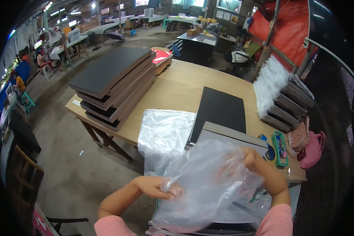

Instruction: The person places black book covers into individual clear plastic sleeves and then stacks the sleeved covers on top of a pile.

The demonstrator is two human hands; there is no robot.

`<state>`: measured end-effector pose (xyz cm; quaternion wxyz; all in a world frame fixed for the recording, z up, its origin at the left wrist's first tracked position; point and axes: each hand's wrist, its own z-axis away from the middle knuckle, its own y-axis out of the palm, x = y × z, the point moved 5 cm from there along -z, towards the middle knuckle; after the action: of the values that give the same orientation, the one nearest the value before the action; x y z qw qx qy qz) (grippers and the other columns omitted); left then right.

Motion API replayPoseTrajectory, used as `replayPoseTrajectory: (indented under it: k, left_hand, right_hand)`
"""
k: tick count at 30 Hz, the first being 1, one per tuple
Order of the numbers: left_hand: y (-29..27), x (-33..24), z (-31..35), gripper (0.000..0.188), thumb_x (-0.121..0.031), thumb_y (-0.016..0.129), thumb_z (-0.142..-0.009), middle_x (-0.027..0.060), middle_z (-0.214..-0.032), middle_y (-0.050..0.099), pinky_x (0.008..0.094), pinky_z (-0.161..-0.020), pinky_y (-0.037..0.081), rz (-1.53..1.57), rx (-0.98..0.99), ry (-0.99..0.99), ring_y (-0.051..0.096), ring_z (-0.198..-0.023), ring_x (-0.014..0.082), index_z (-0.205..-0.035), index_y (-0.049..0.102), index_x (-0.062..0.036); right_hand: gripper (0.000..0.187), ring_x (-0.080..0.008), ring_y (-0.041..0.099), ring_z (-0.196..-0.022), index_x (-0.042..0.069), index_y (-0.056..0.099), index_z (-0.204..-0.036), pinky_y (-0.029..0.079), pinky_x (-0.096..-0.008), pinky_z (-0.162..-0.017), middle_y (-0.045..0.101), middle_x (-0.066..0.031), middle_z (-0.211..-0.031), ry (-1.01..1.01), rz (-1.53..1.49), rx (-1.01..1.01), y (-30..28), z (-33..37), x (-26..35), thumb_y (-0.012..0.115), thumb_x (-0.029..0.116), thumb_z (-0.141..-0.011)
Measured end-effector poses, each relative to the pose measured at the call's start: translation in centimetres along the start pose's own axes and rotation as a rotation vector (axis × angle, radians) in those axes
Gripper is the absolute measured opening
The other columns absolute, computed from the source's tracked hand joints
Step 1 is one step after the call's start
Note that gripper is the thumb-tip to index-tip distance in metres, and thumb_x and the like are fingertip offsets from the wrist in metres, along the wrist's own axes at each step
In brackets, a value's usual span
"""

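A clear plastic bag (208,181) is stretched between my hands in front of me, crumpled and partly see-through. My left hand (161,188) is closed on its left side, some fingers showing through the film. On the upper right edge, my right hand (246,157) grips the bag too. Just beyond it lie a grey board (240,142) with a thick ridged edge and a flat black board (220,110). A pile of clear plastic sheets (165,129) rests left of these on the wooden table (181,80). What lies under the bag is mostly hidden.
A tall stack of dark boards (114,70) stands at the table's left end. At the right are white-wrapped dark boards (283,98), a green tray (280,149) of small tools, blue tape (270,151) and a pink bag (314,149). People sit farther off at left.
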<state>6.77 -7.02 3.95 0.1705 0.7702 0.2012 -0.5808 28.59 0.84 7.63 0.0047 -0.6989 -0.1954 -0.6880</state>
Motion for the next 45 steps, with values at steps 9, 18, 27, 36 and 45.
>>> replayPoseTrajectory:
  k: [9, 18, 27, 36, 45]
  left_hand:
    - [2.4, -0.1, -6.3, 0.034, -0.034, 0.045, -0.097, 0.0096, -0.077, 0.062, 0.0299, -0.058, 0.046, 0.146, 0.167, 0.248, 0.056, -0.063, 0.0159, -0.102, 0.061, -0.0041]
    - [-1.6, 0.4, -4.9, 0.014, -0.020, 0.064, -0.083, 0.0039, -0.061, 0.052, 0.0270, -0.046, 0.038, -0.062, -0.521, 0.008, 0.048, -0.052, 0.0135, -0.088, 0.056, -0.0098]
    - [0.2, -4.8, -8.2, 0.029, -0.007, 0.069, -0.070, 0.0064, -0.091, 0.046, 0.0285, -0.050, 0.041, -1.623, -0.808, 0.118, 0.052, -0.054, 0.0196, -0.098, 0.071, -0.0150]
    - [-1.9, 9.3, -3.2, 0.017, -0.024, 0.065, -0.088, -0.0026, -0.074, 0.058, 0.0218, -0.049, 0.039, 0.629, -0.381, -0.718, 0.051, -0.065, 0.0068, -0.094, 0.064, -0.0078]
    - [-0.7, 29.9, 6.9, 0.020, -0.034, 0.064, -0.088, -0.0067, -0.066, 0.052, 0.0188, -0.041, 0.025, 0.680, -0.439, -0.778, 0.038, -0.047, 0.0033, -0.081, 0.061, -0.0154]
  right_hand:
    - [0.033, -0.0262, 0.060, -0.076, 0.001, 0.070, -0.090, 0.047, -0.0415, -0.075, 0.065, -0.0118, -0.083, -0.301, 0.238, -0.086, 8.1, 9.0, -2.2, 0.068, 0.033, -0.083]
    - [0.021, -0.0188, 0.058, -0.073, -0.004, 0.067, -0.085, 0.043, -0.0278, -0.056, 0.062, -0.0086, -0.081, -0.721, 0.079, -1.074, 10.9, 13.8, -4.7, 0.068, 0.015, -0.075]
    - [0.021, -0.0116, 0.052, -0.066, -0.004, 0.068, -0.090, 0.037, -0.0221, -0.051, 0.059, -0.0080, -0.077, -0.162, 1.439, -2.204, 8.9, 15.5, -1.4, 0.057, -0.004, -0.072]
    - [0.012, -0.0207, 0.058, -0.081, -0.003, 0.068, -0.071, 0.042, -0.0289, -0.078, 0.064, -0.0144, -0.089, -0.221, -0.374, -1.618, 11.6, 16.2, -9.6, 0.070, 0.008, -0.069]
    - [0.010, -0.0161, 0.054, -0.095, -0.004, 0.070, -0.074, 0.040, -0.0240, -0.075, 0.060, -0.0102, -0.097, 0.086, -0.134, -1.723, 11.0, 17.7, -29.3, 0.070, 0.005, -0.071]
